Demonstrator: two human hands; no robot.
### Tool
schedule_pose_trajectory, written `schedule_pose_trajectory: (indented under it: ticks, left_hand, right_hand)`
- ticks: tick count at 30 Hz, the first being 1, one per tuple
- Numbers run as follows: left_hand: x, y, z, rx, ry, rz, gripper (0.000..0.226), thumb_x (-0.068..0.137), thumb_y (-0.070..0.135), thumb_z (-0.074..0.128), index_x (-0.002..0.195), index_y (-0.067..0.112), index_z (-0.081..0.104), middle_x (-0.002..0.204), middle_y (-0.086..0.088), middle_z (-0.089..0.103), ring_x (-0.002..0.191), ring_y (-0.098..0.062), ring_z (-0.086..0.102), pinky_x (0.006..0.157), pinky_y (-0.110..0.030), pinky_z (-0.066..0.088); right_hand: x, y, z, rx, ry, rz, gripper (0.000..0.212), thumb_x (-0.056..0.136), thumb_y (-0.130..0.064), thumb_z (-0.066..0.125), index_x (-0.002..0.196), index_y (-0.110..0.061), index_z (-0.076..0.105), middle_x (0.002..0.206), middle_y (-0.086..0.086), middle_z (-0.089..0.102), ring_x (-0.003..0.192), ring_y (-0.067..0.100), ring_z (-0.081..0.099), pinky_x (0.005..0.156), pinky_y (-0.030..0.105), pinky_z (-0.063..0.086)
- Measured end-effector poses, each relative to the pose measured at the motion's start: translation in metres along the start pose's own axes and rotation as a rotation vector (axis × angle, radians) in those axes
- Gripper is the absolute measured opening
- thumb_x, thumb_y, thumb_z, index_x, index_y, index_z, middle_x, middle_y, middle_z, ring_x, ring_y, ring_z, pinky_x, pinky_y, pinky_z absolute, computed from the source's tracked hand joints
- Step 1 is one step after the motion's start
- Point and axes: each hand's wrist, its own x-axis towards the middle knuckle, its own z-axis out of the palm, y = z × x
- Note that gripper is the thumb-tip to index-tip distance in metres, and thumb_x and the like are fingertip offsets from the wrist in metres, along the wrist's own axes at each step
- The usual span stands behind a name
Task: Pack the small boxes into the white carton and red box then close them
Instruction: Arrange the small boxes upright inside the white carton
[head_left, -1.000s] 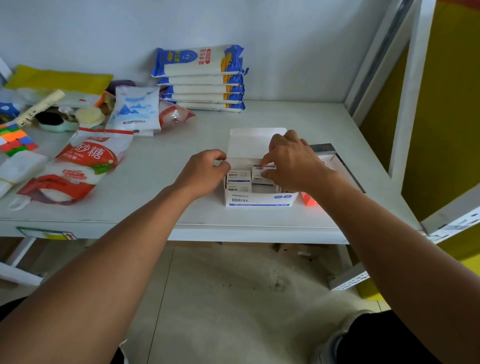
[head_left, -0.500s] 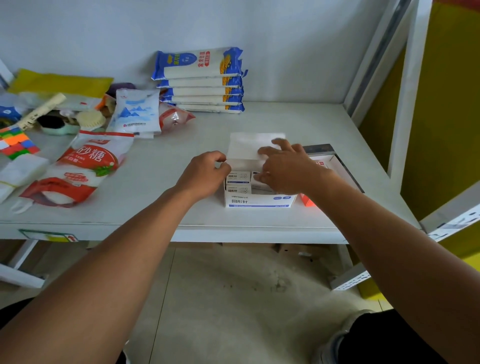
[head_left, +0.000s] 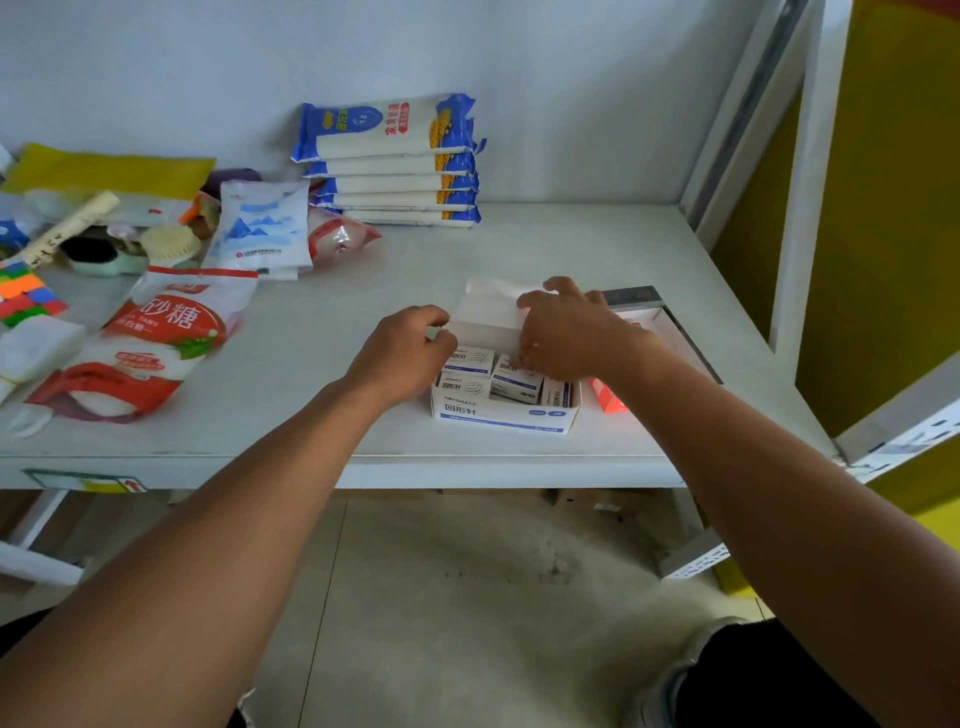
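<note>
While the white carton (head_left: 506, 415) stands near the front edge of the bench (head_left: 311, 353) with small boxes (head_left: 467, 364) inside, both hands pinch its raised lid flap (head_left: 485, 319): left hand (head_left: 402, 356), right hand (head_left: 569, 332).

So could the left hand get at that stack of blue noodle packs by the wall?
Probably yes: the left hand sits at the white carton, and the table between it and the noodle packs looks bare.
</note>
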Motion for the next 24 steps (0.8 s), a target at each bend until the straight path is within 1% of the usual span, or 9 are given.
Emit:
schedule_pose_trajectory:
  ticks: [3, 5, 8, 12, 14, 16, 19, 21, 24]
  left_hand:
    - [0.0, -0.002, 0.0, 0.007, -0.002, 0.013, 0.038, 0.093, 0.027, 0.048, 0.129, 0.016, 0.057, 0.128, -0.003, 0.061, 0.101, -0.018, 0.061, 0.082, -0.026, 0.043]
    - [0.001, -0.003, 0.0, 0.01, -0.008, 0.02, 0.038, 0.093, 0.027, 0.048, 0.127, 0.016, 0.057, 0.125, -0.004, 0.063, 0.101, -0.019, 0.062, 0.082, -0.029, 0.047]
    - [0.0, -0.002, 0.0, 0.007, -0.003, 0.014, 0.039, 0.092, 0.026, 0.047, 0.128, 0.015, 0.057, 0.126, -0.006, 0.062, 0.104, -0.021, 0.062, 0.086, -0.031, 0.047]
    - [-0.001, -0.001, -0.002, 0.018, 0.026, 0.008, 0.039, 0.092, 0.025, 0.049, 0.128, 0.012, 0.058, 0.132, -0.006, 0.059, 0.112, -0.022, 0.059, 0.092, -0.028, 0.043]
    - [-0.003, -0.001, -0.004, 0.029, 0.024, 0.01, 0.038, 0.093, 0.025, 0.049, 0.127, 0.013, 0.058, 0.132, -0.006, 0.059, 0.111, -0.022, 0.059, 0.093, -0.029, 0.044]
    - [-0.005, 0.0, -0.004, 0.038, 0.023, 0.02, 0.036, 0.093, 0.025, 0.048, 0.125, 0.013, 0.06, 0.128, -0.007, 0.061, 0.107, -0.024, 0.061, 0.091, -0.033, 0.047]
    - [-0.008, 0.002, -0.001, 0.077, 0.045, 0.02, 0.033, 0.094, 0.025, 0.046, 0.122, 0.014, 0.06, 0.123, -0.007, 0.063, 0.102, -0.025, 0.062, 0.089, -0.039, 0.05]
    - [-0.008, 0.004, 0.001, 0.105, 0.057, 0.004, 0.035, 0.093, 0.026, 0.044, 0.122, 0.014, 0.059, 0.124, -0.007, 0.062, 0.103, -0.025, 0.061, 0.09, -0.041, 0.05]
    - [-0.008, 0.005, 0.001, 0.137, 0.066, -0.018, 0.033, 0.091, 0.027, 0.042, 0.116, 0.015, 0.061, 0.12, -0.006, 0.063, 0.101, -0.027, 0.06, 0.088, -0.043, 0.05]
  right_hand:
    - [-0.005, -0.004, 0.001, 0.036, 0.202, -0.049, 0.035, 0.082, -0.052, 0.061, 0.1, -0.023, 0.071, 0.126, -0.001, 0.057, 0.125, 0.023, 0.038, 0.099, 0.049, 0.039]
    - [-0.008, -0.003, 0.001, 0.053, 0.132, -0.056, 0.044, 0.074, -0.064, 0.061, 0.096, -0.027, 0.072, 0.125, -0.003, 0.055, 0.126, 0.023, 0.036, 0.099, 0.049, 0.035]
    - [-0.009, -0.003, 0.002, -0.002, 0.041, -0.043, 0.052, 0.067, -0.065, 0.068, 0.106, -0.031, 0.07, 0.126, -0.001, 0.053, 0.126, 0.026, 0.036, 0.1, 0.05, 0.033]
    - [-0.009, -0.006, 0.005, 0.032, 0.183, -0.059, 0.051, 0.07, -0.049, 0.076, 0.117, -0.03, 0.067, 0.126, -0.001, 0.056, 0.12, 0.025, 0.043, 0.094, 0.044, 0.041]
    - [-0.01, -0.006, 0.002, 0.076, 0.238, -0.045, 0.046, 0.07, -0.05, 0.077, 0.108, -0.027, 0.067, 0.118, 0.0, 0.059, 0.111, 0.024, 0.049, 0.089, 0.042, 0.046]
    - [-0.015, -0.003, -0.008, 0.135, 0.287, 0.012, 0.039, 0.074, -0.057, 0.072, 0.09, -0.021, 0.067, 0.098, -0.001, 0.062, 0.097, 0.022, 0.054, 0.079, 0.039, 0.051]
    - [-0.025, 0.001, -0.028, 0.061, 0.191, 0.091, 0.049, 0.077, -0.064, 0.063, 0.08, -0.016, 0.064, 0.079, -0.003, 0.058, 0.09, 0.021, 0.052, 0.071, 0.036, 0.045]
    - [-0.032, -0.004, -0.035, -0.04, 0.07, 0.125, 0.05, 0.074, -0.067, 0.064, 0.082, -0.019, 0.055, 0.081, -0.002, 0.054, 0.09, 0.022, 0.045, 0.072, 0.036, 0.037]
    - [-0.031, -0.014, -0.034, -0.11, -0.062, 0.167, 0.052, 0.069, -0.066, 0.069, 0.083, -0.021, 0.046, 0.084, -0.001, 0.05, 0.092, 0.023, 0.041, 0.074, 0.037, 0.035]
